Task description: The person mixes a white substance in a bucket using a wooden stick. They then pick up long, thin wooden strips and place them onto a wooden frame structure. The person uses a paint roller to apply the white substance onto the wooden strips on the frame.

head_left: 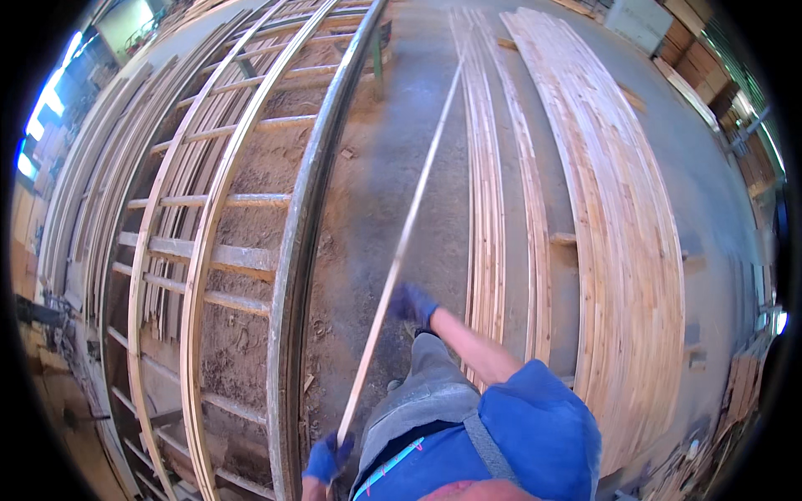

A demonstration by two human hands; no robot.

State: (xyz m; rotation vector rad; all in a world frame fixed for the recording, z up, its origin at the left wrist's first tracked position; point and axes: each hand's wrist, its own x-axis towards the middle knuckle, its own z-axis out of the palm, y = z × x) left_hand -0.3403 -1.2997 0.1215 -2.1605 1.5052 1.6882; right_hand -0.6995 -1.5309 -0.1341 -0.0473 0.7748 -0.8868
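Observation:
A long, thin wooden strip (415,204) slants from beside my body up to the far end of a narrow stack of strips. My left hand (328,457), in a blue glove, is closed around its near end at the lower edge. My right hand (411,305), also gloved in blue, is at the right side of the strip, farther along it. Its fingers are dark and blurred, so their grip on the strip cannot be made out. The narrow stack of strips (486,225) lies on the floor just right of that hand.
To the left runs a long rack with a metal rail (302,225) and crossbars (242,256), bearing long wooden strips (194,326). Sawdust (242,342) covers the ground beneath it. A wide layer of boards (622,250) lies on the right, with another narrow row (532,209) beside it.

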